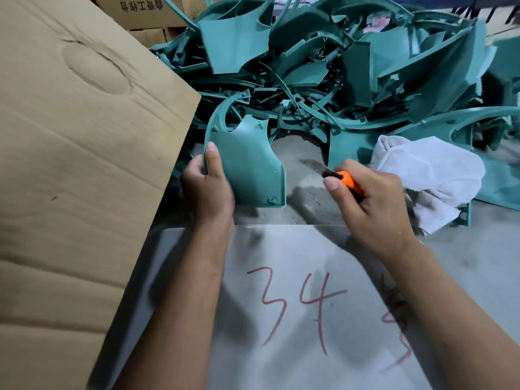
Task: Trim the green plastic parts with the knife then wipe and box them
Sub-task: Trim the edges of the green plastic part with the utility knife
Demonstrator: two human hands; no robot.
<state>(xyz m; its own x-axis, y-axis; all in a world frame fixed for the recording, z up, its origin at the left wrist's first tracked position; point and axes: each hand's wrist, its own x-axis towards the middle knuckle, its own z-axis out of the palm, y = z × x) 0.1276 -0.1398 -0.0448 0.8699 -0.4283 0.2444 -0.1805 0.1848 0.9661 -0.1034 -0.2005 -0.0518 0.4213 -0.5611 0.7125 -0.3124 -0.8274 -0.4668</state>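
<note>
Hands work just above the grey desk [464, 263]: the left hand [208, 190] pinches a flat, curved green plastic panel [247, 164] by its left edge, upright; the right hand [371, 201] curls round an orange-handled knife [349, 182], near but apart. The panel looks light, stiff, thin-edged, best held along that rim. Beyond lie a crumpled white cloth [430, 170] and heaped green plastic parts [337, 60].

You're clearly in some small factory or workshop finishing area, what with that huge heap of moulded green plastic parts [323, 66] dumped across the far side of the grey worktop [478, 263], printed cardboard cartons [140, 9] stacked behind it, and "34" [295, 308] scrawled in red near the front edge.
</note>
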